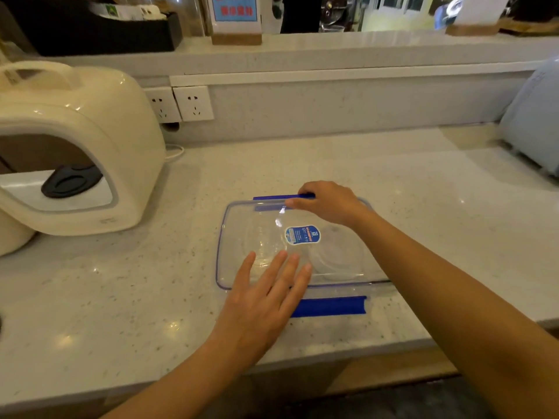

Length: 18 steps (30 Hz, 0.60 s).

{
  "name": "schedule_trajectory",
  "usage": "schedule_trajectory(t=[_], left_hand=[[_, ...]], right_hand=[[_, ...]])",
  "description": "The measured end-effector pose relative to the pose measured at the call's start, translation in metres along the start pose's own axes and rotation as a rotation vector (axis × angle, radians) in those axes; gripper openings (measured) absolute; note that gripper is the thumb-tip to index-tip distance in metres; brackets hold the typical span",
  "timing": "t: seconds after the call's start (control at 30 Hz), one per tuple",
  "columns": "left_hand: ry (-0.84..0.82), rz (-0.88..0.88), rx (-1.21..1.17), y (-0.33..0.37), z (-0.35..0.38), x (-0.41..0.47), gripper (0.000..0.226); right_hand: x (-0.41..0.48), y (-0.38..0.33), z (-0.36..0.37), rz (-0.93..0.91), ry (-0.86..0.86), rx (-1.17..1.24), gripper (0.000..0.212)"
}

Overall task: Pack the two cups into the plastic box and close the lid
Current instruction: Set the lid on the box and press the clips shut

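Two clear glass cups (305, 252) already sit side by side inside the transparent rectangular plastic box (222, 237) at the counter's centre, its clear lid with the blue oval sticker (302, 235) laid on top, long axis running 9 to 3 o'clock. The right hand (329, 204) pinches the far blue latch flap (281, 197) at 12 o'clock; the left hand (266, 294) rests flat and released on the lid's near edge, nearest the unfastened blue latch flap (331, 306) at 6 o'clock, probably next to snap
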<state>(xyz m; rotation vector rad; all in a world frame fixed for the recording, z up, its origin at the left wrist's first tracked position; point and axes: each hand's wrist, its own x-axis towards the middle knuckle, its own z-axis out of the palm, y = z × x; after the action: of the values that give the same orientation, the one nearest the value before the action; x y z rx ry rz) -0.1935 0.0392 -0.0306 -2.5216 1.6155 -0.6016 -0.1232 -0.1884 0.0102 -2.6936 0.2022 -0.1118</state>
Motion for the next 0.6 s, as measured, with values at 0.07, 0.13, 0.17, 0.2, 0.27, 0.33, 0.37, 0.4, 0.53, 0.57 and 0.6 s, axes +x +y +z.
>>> schedule_trajectory(t=[0.07, 0.13, 0.17, 0.2, 0.27, 0.33, 0.37, 0.4, 0.53, 0.57, 0.6], left_hand=[[-0.02, -0.002, -0.033, -0.001, -0.006, 0.0, 0.087], [-0.056, -0.012, -0.088, -0.001, -0.014, 0.0, 0.086], [-0.071, -0.016, -0.112, -0.002, -0.018, 0.0, 0.084], [-0.083, -0.018, -0.131, -0.002, -0.022, 0.001, 0.081], [-0.086, -0.016, -0.178, -0.005, -0.028, 0.006, 0.071], [-0.086, -0.004, -0.24, -0.012, -0.032, 0.013, 0.062], [-0.097, 0.01, -0.262, -0.015, -0.032, 0.018, 0.06], [-0.121, 0.022, -0.286, -0.019, -0.032, 0.023, 0.059], [-0.212, 0.075, -0.453, -0.025, -0.024, 0.041, 0.06], [-0.221, 0.097, -0.467, -0.025, -0.022, 0.045, 0.059], [-0.227, 0.118, -0.473, -0.024, -0.021, 0.049, 0.059]], right_hand=[[0.0, 0.0, 0.001, -0.002, -0.002, -0.003, 0.05], [0.001, 0.001, 0.002, -0.003, 0.002, -0.003, 0.05], [0.001, 0.001, 0.002, -0.002, 0.004, -0.001, 0.051], [0.002, 0.002, 0.002, -0.001, 0.004, 0.002, 0.051], [0.002, 0.002, 0.003, 0.001, 0.005, 0.009, 0.051], [0.003, 0.003, 0.004, 0.003, 0.013, 0.015, 0.05], [0.004, 0.004, 0.005, 0.003, 0.017, 0.015, 0.05], [0.004, 0.004, 0.006, 0.001, 0.019, 0.015, 0.05], [0.005, 0.007, 0.007, -0.013, 0.021, 0.017, 0.05], [0.006, 0.007, 0.006, -0.018, 0.023, 0.017, 0.05], [0.006, 0.008, 0.007, -0.021, 0.027, 0.015, 0.05]])
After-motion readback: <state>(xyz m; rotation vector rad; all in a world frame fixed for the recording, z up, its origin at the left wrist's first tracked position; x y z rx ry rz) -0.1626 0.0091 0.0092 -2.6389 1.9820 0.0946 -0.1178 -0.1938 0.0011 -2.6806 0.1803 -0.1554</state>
